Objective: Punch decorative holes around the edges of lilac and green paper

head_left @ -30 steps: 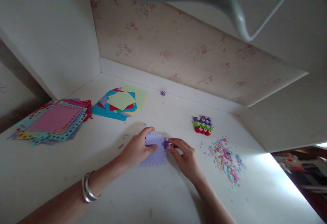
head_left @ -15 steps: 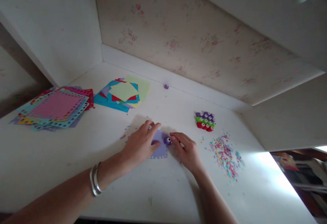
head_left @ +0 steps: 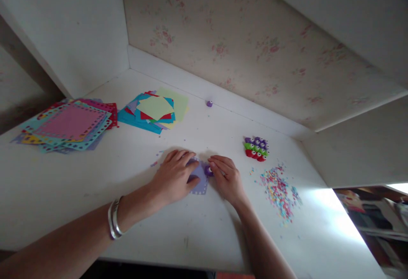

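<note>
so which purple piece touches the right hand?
The purple piece at the right edge of the lilac card, against the right hand. Another purple piece sits near the wall; others cluster with green pieces.

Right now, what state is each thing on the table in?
Lavender paper sheet: hole-edged, partly under the left hand.
Small purple punch: in the right hand, at that sheet's edge.
Purple, green, red one-eyed punches: grouped in rows.
Lone purple punch: near the wall.
Multicoloured paper confetti: scattered.
Hole-edged coloured sheets: unevenly stacked.
Plain coloured sheets: overlapping.
</note>
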{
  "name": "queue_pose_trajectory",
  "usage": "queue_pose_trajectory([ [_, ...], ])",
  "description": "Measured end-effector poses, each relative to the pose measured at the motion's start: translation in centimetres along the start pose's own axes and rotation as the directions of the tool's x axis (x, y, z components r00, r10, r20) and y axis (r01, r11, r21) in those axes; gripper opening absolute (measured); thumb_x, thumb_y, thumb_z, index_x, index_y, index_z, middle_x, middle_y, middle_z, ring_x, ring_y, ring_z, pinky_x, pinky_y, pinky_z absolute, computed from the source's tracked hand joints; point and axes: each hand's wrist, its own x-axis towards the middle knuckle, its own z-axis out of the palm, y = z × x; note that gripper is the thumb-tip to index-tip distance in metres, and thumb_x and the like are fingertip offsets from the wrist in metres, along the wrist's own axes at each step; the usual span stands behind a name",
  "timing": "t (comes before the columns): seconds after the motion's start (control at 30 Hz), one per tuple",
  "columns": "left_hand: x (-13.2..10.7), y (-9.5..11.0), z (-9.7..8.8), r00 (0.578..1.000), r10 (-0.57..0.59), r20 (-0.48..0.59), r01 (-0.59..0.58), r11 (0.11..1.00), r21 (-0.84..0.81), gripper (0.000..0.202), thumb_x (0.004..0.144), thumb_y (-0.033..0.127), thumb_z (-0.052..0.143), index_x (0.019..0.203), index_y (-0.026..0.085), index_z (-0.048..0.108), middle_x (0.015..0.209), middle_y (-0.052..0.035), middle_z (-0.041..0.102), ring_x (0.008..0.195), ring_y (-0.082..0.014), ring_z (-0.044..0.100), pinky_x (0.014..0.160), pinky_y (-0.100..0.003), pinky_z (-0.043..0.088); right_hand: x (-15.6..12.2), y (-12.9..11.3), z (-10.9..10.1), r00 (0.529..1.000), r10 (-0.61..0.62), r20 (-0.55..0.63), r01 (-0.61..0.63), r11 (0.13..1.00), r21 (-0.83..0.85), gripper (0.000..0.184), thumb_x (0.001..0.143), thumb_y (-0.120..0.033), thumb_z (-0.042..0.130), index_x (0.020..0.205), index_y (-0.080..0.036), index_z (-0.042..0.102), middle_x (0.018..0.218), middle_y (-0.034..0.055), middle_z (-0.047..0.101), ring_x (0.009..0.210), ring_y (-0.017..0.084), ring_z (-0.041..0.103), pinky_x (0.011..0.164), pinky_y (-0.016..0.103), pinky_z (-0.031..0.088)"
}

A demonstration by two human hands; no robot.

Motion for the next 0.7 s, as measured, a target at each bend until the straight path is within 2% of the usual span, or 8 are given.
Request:
queue_pose_trajectory([
  [0.3, 0.13, 0.13, 0.08, 1.000, -0.001, -0.030, 0.001, 1.000, 0.002, 0.033, 0.088, 0.039, 0.061, 0.116, 0.021, 0.064, 0.121, -0.0078, 0.062, 0.117, -0.0279, 0.051, 0.106, -0.047, 0.033, 0.56, -0.06, 0.48, 1.000, -0.006, 0.019, 0.006, 1.000, 0.004, 0.023, 0.097, -0.028, 0.053, 0.106, -0.024, 0.074, 0.110, 0.0074, 0.070, 0.108, 0.022, 0.061, 0.095, 0.041, 0.050],
  [0.7, 0.21, 0.26, 0.05, 0.999, -0.008, -0.047, 0.008, 1.000, 0.003, 0.031, 0.089, 0.039, 0.061, 0.113, 0.020, 0.064, 0.117, -0.0074, 0.062, 0.115, -0.0279, 0.051, 0.104, -0.046, 0.034, 0.49, 0.05, 0.84, 0.999, 0.020, 0.039, -0.020, 1.000, 0.011, 0.026, 0.098, -0.031, 0.050, 0.108, -0.025, 0.073, 0.114, 0.0086, 0.069, 0.111, 0.023, 0.060, 0.097, 0.045, 0.050],
])
